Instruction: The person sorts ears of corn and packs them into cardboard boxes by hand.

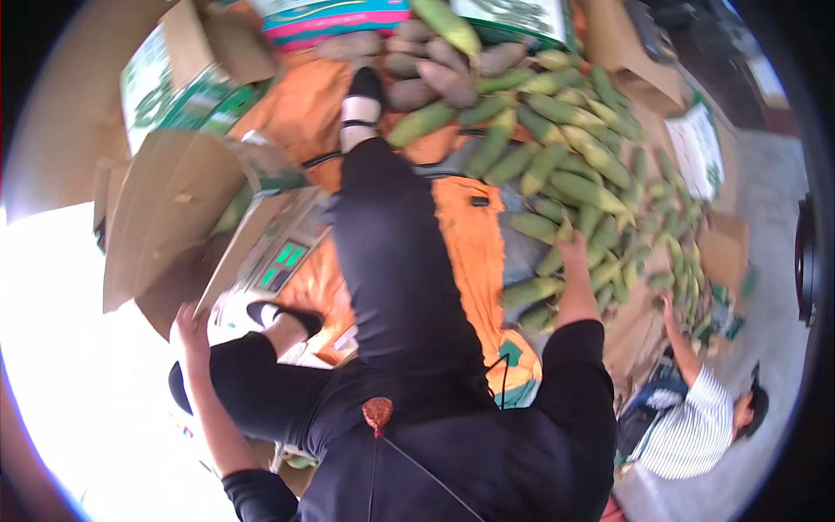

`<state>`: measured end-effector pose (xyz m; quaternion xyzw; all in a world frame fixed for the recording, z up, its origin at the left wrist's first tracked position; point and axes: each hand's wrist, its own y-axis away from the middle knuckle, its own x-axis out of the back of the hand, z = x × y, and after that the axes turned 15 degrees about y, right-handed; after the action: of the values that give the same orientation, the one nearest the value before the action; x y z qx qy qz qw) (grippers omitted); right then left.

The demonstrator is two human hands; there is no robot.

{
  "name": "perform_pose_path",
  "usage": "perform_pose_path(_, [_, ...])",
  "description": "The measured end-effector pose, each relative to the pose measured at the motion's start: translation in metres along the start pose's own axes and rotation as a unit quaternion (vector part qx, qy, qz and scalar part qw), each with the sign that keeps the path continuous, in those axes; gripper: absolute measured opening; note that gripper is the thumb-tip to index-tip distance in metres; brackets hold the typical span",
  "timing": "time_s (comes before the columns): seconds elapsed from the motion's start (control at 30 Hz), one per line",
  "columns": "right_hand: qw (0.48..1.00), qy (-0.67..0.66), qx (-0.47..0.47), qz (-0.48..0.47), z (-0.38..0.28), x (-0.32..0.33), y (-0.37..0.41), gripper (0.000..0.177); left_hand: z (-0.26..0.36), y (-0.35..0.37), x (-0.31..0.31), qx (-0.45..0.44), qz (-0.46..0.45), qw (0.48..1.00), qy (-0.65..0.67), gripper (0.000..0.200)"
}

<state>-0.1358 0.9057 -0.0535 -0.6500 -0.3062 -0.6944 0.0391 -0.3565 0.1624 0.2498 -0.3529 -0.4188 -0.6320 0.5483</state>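
My left hand (190,335) is closed on the edge of a cardboard box flap (235,252) at the left. The open cardboard box (165,217) is tilted beside my leg, with some green showing inside. A large heap of long green radishes (591,187) with pale ends lies at the right. My right hand (571,248) reaches into this heap, its fingers closed around the pale tip of one green radish (565,230); blur hides the exact grip.
A digital scale (283,254) with green displays stands by the box. Reddish-purple roots (448,78) lie beyond my foot on an orange sheet (470,252). Another printed box (187,78) stands at the upper left. A person in a striped shirt (691,431) reaches toward the heap's right side.
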Motion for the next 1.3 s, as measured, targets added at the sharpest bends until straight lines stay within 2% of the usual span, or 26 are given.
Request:
perform_pose_path(0.03, [0.997,0.075,0.006,0.026,-0.004,0.0,0.0,0.078,0.001,0.002,-0.002,0.022,0.02,1.0,0.007,0.017])
perform_pose_path(0.07, [0.994,0.107,0.001,-0.01,-0.012,0.014,0.002,0.085,-0.01,0.004,-0.006,-0.035,0.054,0.998,-0.02,0.018])
perform_pose_path(0.1, [0.99,0.141,-0.008,-0.015,-0.012,0.01,-0.004,0.084,0.01,-0.001,0.002,0.031,-0.001,0.999,0.013,0.018])
perform_pose_path(0.17, [0.991,0.114,-0.028,-0.058,-0.021,0.013,-0.003,0.077,0.012,-0.001,0.002,0.019,0.01,1.0,0.008,0.016])
perform_pose_path(0.23, [0.996,0.083,-0.026,0.012,-0.028,0.008,0.006,0.065,0.02,-0.002,0.005,0.033,0.007,0.999,0.001,0.014])
perform_pose_path(0.3, [0.996,-0.082,-0.033,-0.008,-0.021,-0.013,0.003,0.062,0.02,-0.002,0.005,0.022,0.003,1.0,0.022,0.012])
perform_pose_path(0.33, [0.996,-0.082,-0.022,-0.007,-0.028,-0.01,0.01,0.062,0.02,-0.003,0.006,0.015,0.006,1.0,0.013,0.013])
perform_pose_path(0.4, [0.991,-0.123,-0.019,0.052,-0.052,-0.007,0.032,0.062,0.024,-0.002,0.008,0.014,0.013,1.0,0.011,0.014])
perform_pose_path(0.43, [0.991,-0.125,-0.01,0.051,-0.058,-0.008,0.035,0.062,0.025,-0.002,0.01,0.006,0.009,1.0,0.009,0.014])
perform_pose_path(0.5, [0.995,-0.057,0.067,0.053,-0.072,-0.008,0.035,0.061,0.021,-0.001,0.009,0.0,0.002,1.0,0.016,0.017])
perform_pose_path(0.57, [0.991,-0.094,0.094,0.035,-0.098,0.013,0.045,0.055,0.017,-0.001,0.009,-0.025,0.013,0.999,0.018,0.015])
perform_pose_path(0.63, [0.962,-0.227,0.154,0.0,-0.135,0.046,0.056,0.051,0.014,0.0,0.008,-0.027,0.016,0.999,0.026,0.015])
perform_pose_path(0.67, [0.961,-0.227,0.16,0.004,-0.152,0.063,0.057,0.051,0.012,0.001,0.008,-0.031,0.015,0.999,0.03,0.015])
perform_pose_path(0.73, [0.905,-0.344,0.25,-0.019,-0.189,0.099,0.062,0.05,0.01,0.001,0.008,-0.032,0.015,0.999,0.035,0.015])
perform_pose_path(0.8, [0.894,-0.366,0.255,-0.029,-0.249,0.162,0.098,0.054,0.007,0.002,0.007,-0.027,0.008,0.999,0.032,0.016])
perform_pose_path(0.87, [0.867,-0.384,0.317,-0.002,-0.299,0.218,0.135,0.058,0.007,0.003,0.008,-0.024,0.006,0.999,0.03,0.016])
perform_pose_path(0.9, [0.821,-0.431,0.375,-0.019,-0.322,0.244,0.156,0.061,0.007,0.003,0.008,-0.021,0.001,0.999,0.027,0.016])
perform_pose_path(0.93, [0.798,-0.426,0.424,-0.032,-0.342,0.269,0.175,0.061,0.004,0.003,0.006,-0.019,0.0,1.0,0.021,0.016])
perform_pose_path(1.03, [0.721,-0.466,0.508,-0.074,-0.401,0.315,0.235,0.063,0.001,0.004,0.005,-0.021,0.002,1.0,0.022,0.016])
perform_pose_path(1.1, [0.688,-0.456,0.551,-0.127,-0.439,0.328,0.271,0.064,-0.004,0.004,0.001,-0.022,0.004,0.999,0.023,0.016])
perform_pose_path(1.17, [0.678,-0.407,0.581,-0.195,-0.477,0.33,0.316,0.058,-0.007,0.004,-0.001,-0.023,0.003,1.0,0.018,0.016])
perform_pose_path(1.27, [0.643,-0.29,0.648,-0.288,-0.529,0.293,0.357,0.05,-0.008,0.004,-0.003,-0.022,-0.001,1.0,0.0,0.017])
perform_pose_path(1.3, [0.631,-0.253,0.681,-0.272,-0.546,0.269,0.366,0.051,-0.009,0.004,-0.003,-0.024,-0.007,1.0,-0.017,0.017])
